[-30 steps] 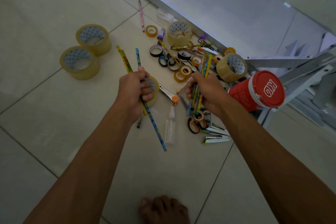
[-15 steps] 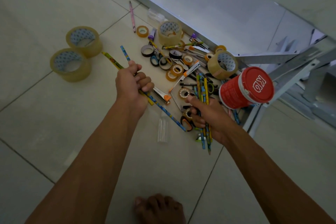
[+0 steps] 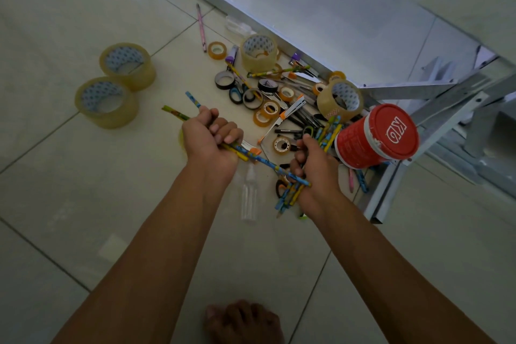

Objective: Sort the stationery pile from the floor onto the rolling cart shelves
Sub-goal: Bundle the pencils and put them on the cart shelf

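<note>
Patterned pencils clenched in left hand (image 3: 208, 138) and right hand (image 3: 315, 165); gathering step; next, merge bundles, carry to cart (image 3: 396, 176).

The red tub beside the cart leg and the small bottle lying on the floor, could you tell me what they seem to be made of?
Red tub: probably glossy moulded plastic, with a ribbed wall and raised lid lettering. Small bottle: clear plastic, perhaps glass; the tile shows through it.

Glossy, smooth floor tiles (image 3: 69, 181) under both hands, throwing back pale light. Translucent, shiny plastic tape rolls (image 3: 107, 102) left of the left hand (image 3: 208, 139). Glossy red plastic tub (image 3: 375, 137) (ribbed wall, smooth lid) just right of the right hand (image 3: 315, 167). Beyond it, dull grey metal cart frame (image 3: 413, 89). Clear plastic bottle (image 3: 249, 195) between the wrists.
</note>
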